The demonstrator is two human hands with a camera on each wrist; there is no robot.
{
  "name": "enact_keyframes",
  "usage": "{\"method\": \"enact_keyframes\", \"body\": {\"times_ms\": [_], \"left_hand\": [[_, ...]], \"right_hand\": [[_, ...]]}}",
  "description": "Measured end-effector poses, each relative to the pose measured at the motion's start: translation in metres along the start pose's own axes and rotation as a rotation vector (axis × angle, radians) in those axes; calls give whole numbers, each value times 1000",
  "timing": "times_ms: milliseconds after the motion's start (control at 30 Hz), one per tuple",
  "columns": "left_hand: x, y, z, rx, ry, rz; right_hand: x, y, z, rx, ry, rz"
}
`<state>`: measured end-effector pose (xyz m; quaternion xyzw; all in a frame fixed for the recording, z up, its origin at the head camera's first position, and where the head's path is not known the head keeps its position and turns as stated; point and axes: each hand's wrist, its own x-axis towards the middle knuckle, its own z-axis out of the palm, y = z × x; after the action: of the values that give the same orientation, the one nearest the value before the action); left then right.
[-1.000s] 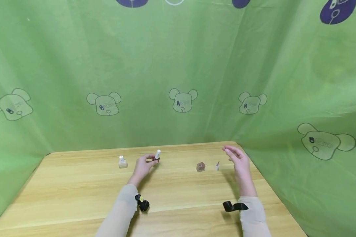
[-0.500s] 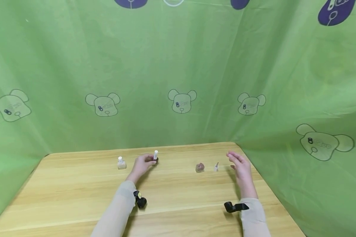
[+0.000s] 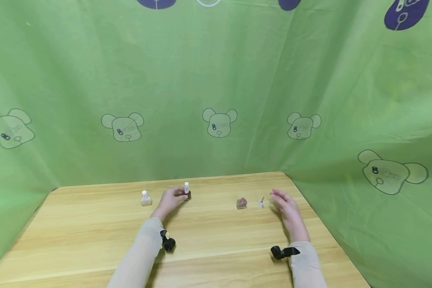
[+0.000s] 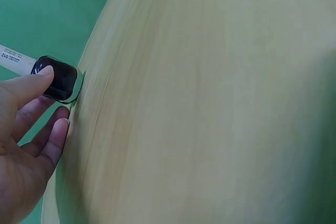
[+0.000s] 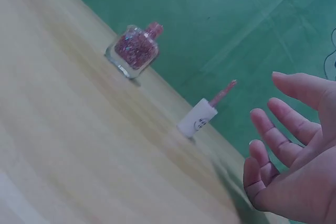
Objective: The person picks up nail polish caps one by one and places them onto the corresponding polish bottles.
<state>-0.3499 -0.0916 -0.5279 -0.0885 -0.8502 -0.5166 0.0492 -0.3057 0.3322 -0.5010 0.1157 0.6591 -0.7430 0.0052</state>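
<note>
My left hand (image 3: 171, 201) pinches a dark nail polish bottle (image 4: 62, 80) with a white cap, thumb on its face. The bottle stands upright at the table's far side, its base at or very near the wood. My right hand (image 5: 296, 150) holds nothing; its fingers are loosely bent, just right of a white nail polish cap (image 5: 198, 118). That cap stands on its top with the pinkish brush pointing up. Left of it is an uncapped bottle of pink glitter nail polish (image 5: 135, 51), upright with its neck bare.
A pale nail polish bottle (image 3: 146, 201) with its white cap on stands left of my left hand. The wooden table (image 3: 209, 240) ends at the back against a green curtain (image 3: 180, 160), which also hangs along both sides. Each wrist carries a black camera.
The dark bottle has gone from slightly tilted to upright as my left hand settled a little lower. My right hand has come down toward the table beside the brush cap.
</note>
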Motion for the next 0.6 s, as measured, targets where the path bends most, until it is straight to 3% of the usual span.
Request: {"method": "enact_keyframes", "body": {"times_ms": [233, 400, 600], "left_hand": [[-2, -1, -2, -50, -2, -9], [-10, 0, -5, -95, 21, -31], [-22, 1, -8, -102, 48, -40]], "right_hand": [[5, 8, 0, -80, -32, 1], [5, 11, 1, -138, -57, 14], [5, 15, 3, -329, -90, -21]]}}
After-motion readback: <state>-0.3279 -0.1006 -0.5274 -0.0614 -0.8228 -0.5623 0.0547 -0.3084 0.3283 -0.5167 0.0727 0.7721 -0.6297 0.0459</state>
